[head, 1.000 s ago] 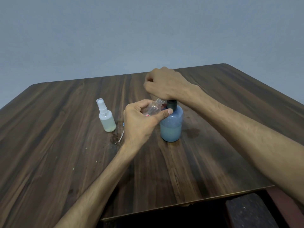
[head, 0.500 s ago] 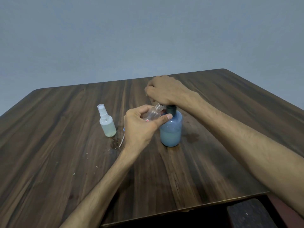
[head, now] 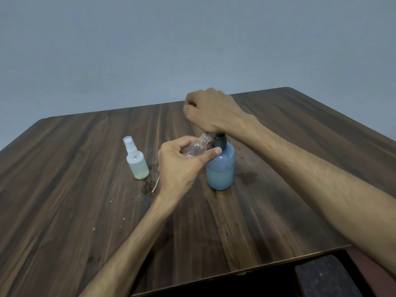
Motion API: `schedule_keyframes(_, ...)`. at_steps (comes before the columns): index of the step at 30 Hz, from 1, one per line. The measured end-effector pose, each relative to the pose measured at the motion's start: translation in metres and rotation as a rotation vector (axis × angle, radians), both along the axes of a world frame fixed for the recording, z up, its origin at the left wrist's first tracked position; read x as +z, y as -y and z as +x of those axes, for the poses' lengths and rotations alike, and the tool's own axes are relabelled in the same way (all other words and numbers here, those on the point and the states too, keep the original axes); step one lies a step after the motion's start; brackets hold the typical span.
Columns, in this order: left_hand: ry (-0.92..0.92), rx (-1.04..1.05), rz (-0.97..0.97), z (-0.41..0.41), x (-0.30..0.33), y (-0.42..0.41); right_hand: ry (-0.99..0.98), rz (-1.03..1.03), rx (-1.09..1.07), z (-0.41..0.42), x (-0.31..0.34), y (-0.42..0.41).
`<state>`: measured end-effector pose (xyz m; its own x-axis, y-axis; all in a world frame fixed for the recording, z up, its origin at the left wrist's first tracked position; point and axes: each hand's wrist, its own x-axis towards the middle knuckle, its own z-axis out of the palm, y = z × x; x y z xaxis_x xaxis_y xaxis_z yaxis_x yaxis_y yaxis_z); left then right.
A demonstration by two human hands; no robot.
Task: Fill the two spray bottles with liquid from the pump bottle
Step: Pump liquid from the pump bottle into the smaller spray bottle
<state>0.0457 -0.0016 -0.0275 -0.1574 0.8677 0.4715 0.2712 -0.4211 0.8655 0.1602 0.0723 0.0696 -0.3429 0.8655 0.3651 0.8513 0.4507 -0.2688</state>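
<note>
A blue pump bottle [head: 220, 168], about half full of pale liquid, stands near the middle of the wooden table [head: 85, 200]. My right hand [head: 211, 113] is closed over its black pump head, which is mostly hidden under the hand. My left hand [head: 182, 166] holds a small clear spray bottle [head: 198, 146] without its cap, tilted with its open neck up against the pump. A second spray bottle [head: 137, 161], capped in white and holding pale liquid, stands upright to the left.
A thin white dip tube [head: 155, 185] with a bit of blue cap lies on the table behind my left wrist. Wet patches mark the wood beside both bottles. The table's near edge runs at the lower right, with a dark seat [head: 325, 277] below it.
My right hand has risen a little on the pump head. The clear bottle stays held at the nozzle. The view has shifted slightly.
</note>
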Motion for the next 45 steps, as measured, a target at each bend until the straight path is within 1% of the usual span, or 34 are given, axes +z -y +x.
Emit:
schedule_keyframes(3, 0.000, 0.010, -0.003, 0.000, 0.001, 0.000, 0.024, -0.076, -0.003, -0.003, -0.006, 0.001)
schedule_keyframes(7, 0.001, -0.005, 0.004, 0.000, 0.000, 0.001, -0.042, -0.031, -0.007, 0.002, -0.002, 0.002)
schedule_keyframes(11, 0.010, -0.008, -0.011, 0.000, 0.001, 0.001, 0.020, -0.170, -0.013, -0.003, -0.007, -0.001)
schedule_keyframes(13, 0.019, -0.012, -0.013, 0.001, 0.001, 0.002, 0.026, -0.128, -0.017, -0.003, -0.005, 0.000)
schedule_keyframes(15, 0.030, -0.012, -0.017, 0.001, 0.002, 0.002, -0.028, -0.078, -0.017, -0.001, -0.002, -0.001)
schedule_keyframes(16, 0.034, -0.010, -0.014, 0.001, 0.001, 0.002, -0.034, -0.088, -0.015, 0.000, -0.002, -0.002)
schedule_keyframes(20, 0.027, -0.018, -0.015, -0.001, 0.002, 0.002, 0.077, -0.232, -0.005, -0.005, -0.007, -0.003)
schedule_keyframes(25, 0.038, -0.026, -0.017, 0.000, 0.001, 0.002, 0.014, -0.116, -0.009, -0.001, 0.005, -0.004)
schedule_keyframes(29, 0.009, -0.019, 0.003, 0.000, 0.000, 0.002, 0.073, -0.190, -0.006, -0.004, -0.008, -0.005)
schedule_keyframes(31, 0.014, -0.017, -0.006, 0.000, 0.001, 0.002, 0.060, -0.145, -0.007, -0.002, -0.005, -0.004)
schedule_keyframes(34, 0.027, -0.022, 0.001, -0.001, 0.000, 0.001, -0.024, -0.076, 0.002, 0.000, 0.000, -0.005)
schedule_keyframes(37, 0.023, -0.021, -0.005, 0.000, 0.001, 0.001, 0.050, -0.164, -0.007, -0.004, -0.007, -0.004)
schedule_keyframes(39, 0.028, -0.024, -0.006, 0.000, 0.002, 0.001, 0.036, -0.140, -0.005, -0.003, -0.006, -0.002)
schedule_keyframes(42, 0.026, -0.025, 0.000, 0.000, 0.000, 0.000, -0.042, -0.052, -0.024, 0.000, -0.004, -0.002)
schedule_keyframes(45, 0.024, -0.015, -0.006, 0.001, 0.000, 0.000, 0.019, -0.118, -0.044, -0.003, -0.006, 0.000)
